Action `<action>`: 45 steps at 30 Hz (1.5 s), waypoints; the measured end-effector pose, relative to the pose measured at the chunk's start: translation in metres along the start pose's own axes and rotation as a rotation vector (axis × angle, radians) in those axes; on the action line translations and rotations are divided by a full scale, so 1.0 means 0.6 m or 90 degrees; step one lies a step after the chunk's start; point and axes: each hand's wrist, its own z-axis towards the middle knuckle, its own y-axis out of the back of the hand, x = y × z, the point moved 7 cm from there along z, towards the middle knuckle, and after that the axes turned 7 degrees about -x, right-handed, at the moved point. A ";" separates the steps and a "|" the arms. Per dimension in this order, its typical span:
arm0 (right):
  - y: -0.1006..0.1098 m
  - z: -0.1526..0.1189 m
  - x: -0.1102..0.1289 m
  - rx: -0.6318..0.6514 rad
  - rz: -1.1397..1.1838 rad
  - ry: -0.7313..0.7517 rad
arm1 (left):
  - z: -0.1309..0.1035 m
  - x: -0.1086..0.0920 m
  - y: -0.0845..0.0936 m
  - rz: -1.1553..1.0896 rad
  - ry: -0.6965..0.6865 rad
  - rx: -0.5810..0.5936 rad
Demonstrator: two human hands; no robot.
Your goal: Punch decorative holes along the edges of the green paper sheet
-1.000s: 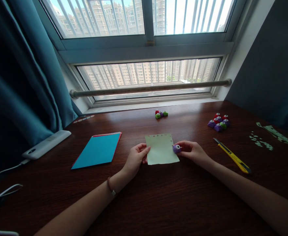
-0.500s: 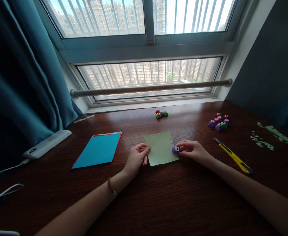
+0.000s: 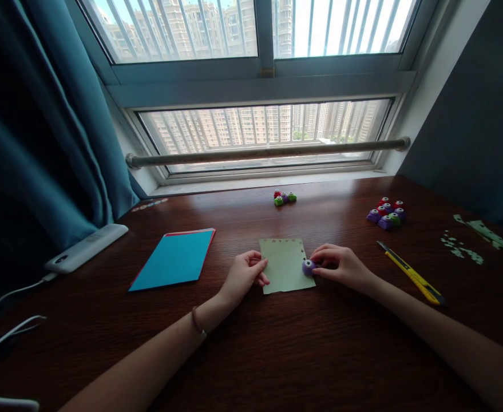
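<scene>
A pale green sheet of paper (image 3: pixel 282 269) lies in the middle of the table, small punched holes running along its top edge and near its upper right edge. My left hand (image 3: pixel 248 274) pinches the sheet's left edge between thumb and fingers. At the right edge, a small purple craft hole punch (image 3: pixel 308 267) with a white top sits against the paper. My right hand (image 3: pixel 339 266) grips this punch from the right, fingers curled around its side. Whether the paper edge is inside the punch's slot cannot be made out.
Several coloured punches (image 3: pixel 386 214) cluster at right, and a smaller group (image 3: pixel 284 198) stands near the window. A yellow utility knife (image 3: pixel 412 273) lies beside my right forearm. Farther right are paper bits (image 3: pixel 461 249) and a green strip (image 3: pixel 498 237). Blue paper (image 3: pixel 171 260) and a white power strip (image 3: pixel 87 248) lie left.
The green sheet has turned slightly and shifted a little toward me. The punch in my right hand sits slightly lower along the right edge. My left hand still pinches the paper.
</scene>
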 end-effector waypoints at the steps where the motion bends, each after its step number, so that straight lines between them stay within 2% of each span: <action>1: -0.001 0.000 0.000 0.011 -0.008 0.003 | 0.001 0.001 0.000 0.003 0.001 0.003; 4: -0.002 0.000 0.001 0.030 -0.024 0.010 | 0.001 0.002 -0.001 0.014 0.001 0.013; 27: -0.003 -0.001 0.001 0.022 -0.024 0.002 | 0.002 0.003 -0.005 0.047 -0.004 0.034; 33: -0.004 0.000 0.001 0.035 -0.028 0.000 | 0.000 -0.007 -0.004 0.083 -0.040 0.028; 36: -0.004 0.000 0.004 0.038 -0.033 0.005 | 0.002 -0.006 -0.001 0.106 -0.046 0.003; 41: -0.004 -0.001 0.001 0.035 -0.033 0.000 | 0.002 0.001 0.015 0.099 -0.052 -0.098; 43: -0.004 -0.001 0.001 0.021 -0.022 0.002 | -0.005 -0.011 0.024 0.162 -0.127 -0.150; 45: -0.002 -0.004 0.005 -0.006 -0.028 0.018 | -0.020 -0.038 0.026 0.292 -0.258 -0.191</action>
